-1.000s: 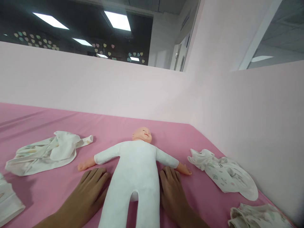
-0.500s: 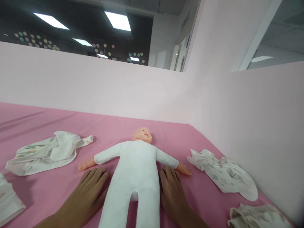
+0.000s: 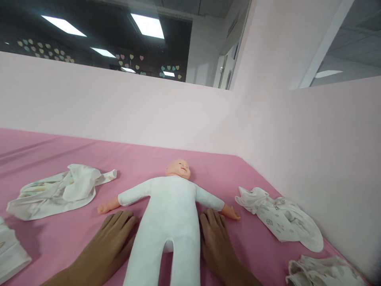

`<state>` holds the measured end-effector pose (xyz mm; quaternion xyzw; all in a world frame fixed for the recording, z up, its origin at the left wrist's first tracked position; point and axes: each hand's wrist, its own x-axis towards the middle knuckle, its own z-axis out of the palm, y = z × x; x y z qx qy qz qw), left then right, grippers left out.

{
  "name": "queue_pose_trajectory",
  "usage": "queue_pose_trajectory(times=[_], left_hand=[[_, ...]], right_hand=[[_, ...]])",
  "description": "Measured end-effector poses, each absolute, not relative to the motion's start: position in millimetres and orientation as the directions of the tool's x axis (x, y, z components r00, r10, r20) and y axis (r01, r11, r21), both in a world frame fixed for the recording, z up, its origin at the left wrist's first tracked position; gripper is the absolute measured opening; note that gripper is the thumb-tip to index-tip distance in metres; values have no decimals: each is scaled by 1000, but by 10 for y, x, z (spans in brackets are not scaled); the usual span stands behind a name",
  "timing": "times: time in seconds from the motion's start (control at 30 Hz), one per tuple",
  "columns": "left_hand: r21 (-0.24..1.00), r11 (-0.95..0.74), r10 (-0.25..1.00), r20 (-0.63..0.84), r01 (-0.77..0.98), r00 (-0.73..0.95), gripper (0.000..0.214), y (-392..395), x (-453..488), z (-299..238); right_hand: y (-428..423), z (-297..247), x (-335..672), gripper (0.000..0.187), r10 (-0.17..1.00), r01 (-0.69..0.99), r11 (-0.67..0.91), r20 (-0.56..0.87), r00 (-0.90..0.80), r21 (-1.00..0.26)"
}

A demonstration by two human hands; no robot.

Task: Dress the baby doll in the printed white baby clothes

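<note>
A baby doll (image 3: 169, 214) with a white cloth body lies on its back on the pink sheet (image 3: 208, 167), arms spread and head pointing away from me. My left hand (image 3: 111, 238) rests flat on the sheet against the doll's left flank, fingers stretched out. Flat on the other side lies my right hand (image 3: 216, 240), fingers extended just below the doll's outstretched arm. Neither hand holds anything.
A crumpled white printed garment (image 3: 56, 192) lies to the left. Another (image 3: 279, 218) lies to the right, and a third (image 3: 324, 272) at the bottom right corner. White cloth (image 3: 10, 250) shows at the left edge. Pale pink partition walls (image 3: 327, 159) close the back and right.
</note>
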<state>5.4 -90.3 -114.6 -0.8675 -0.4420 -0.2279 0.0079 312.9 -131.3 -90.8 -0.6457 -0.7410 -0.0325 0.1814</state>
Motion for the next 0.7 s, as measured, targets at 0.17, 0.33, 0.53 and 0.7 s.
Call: queue_pose_trajectory(times=[0.17, 0.33, 0.53, 0.7], left_hand=[[201, -605, 760, 436, 770, 483, 22, -913, 62, -1150], [185, -631, 746, 414, 754, 522, 21, -881, 37, -1186], [153, -625, 735, 446, 765, 511, 22, -881, 25, -1181], [160, -649, 738, 372, 744, 564, 24, -904, 33, -1147]], right_hand=[[-1310, -923, 3135, 22, 943, 967, 173, 315, -108, -186], [-1290, -934, 3139, 21, 948, 967, 166, 301, -102, -195], [-1284, -950, 3150, 23, 942, 964, 185, 316, -118, -192], [-1286, -951, 3148, 22, 942, 964, 188, 311, -122, -190]])
